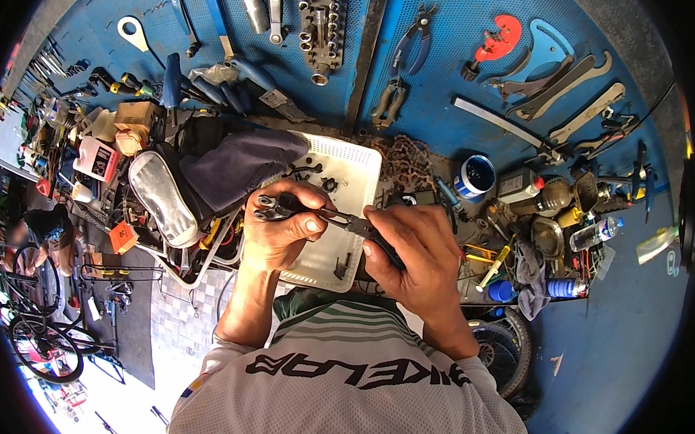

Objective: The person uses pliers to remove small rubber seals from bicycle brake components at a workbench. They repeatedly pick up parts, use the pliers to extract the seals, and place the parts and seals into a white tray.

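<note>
Above a cluttered desk, the left hand is closed around a small black metal part. The right hand grips a dark-handled tool, its tip touching the part, over a white perforated tray.

The tray sits on the bench behind both hands. A chain pile lies just right of it, a bike saddle left, tools hang on the board behind
</note>
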Available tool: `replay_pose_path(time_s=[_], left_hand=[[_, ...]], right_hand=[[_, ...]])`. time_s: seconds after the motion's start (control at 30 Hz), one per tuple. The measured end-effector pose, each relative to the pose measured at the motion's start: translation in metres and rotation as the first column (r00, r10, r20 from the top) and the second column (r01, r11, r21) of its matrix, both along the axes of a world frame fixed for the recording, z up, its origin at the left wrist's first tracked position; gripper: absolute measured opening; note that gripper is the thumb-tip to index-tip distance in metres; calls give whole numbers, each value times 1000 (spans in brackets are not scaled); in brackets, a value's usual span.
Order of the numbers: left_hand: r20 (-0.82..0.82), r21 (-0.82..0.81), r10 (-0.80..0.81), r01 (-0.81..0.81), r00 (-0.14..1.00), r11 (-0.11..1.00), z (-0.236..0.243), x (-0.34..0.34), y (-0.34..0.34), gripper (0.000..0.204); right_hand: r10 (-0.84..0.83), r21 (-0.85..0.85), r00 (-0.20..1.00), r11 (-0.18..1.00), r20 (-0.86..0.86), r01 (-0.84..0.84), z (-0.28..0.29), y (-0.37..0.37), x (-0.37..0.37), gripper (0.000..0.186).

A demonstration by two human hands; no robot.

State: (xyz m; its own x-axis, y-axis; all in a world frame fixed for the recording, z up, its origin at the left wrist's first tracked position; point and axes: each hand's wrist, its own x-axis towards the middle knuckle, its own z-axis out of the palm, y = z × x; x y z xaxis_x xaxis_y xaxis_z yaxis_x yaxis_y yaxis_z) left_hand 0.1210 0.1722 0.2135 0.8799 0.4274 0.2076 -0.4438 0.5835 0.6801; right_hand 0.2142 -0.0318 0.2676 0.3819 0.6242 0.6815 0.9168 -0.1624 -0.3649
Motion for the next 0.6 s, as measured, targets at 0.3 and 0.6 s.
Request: replay_pose_path(time_s=[0.3, 0.6], left_hand=[[-8, 94, 63, -61, 998, 994, 5, -2, -1, 35], [-4, 204, 57, -55, 998, 978, 5, -8, 9, 29]], right_hand=[[-6, -8, 1000, 1000, 7, 6, 2, -1, -1, 39], [19, -35, 1000, 999, -14, -19, 8, -3, -1, 35]])
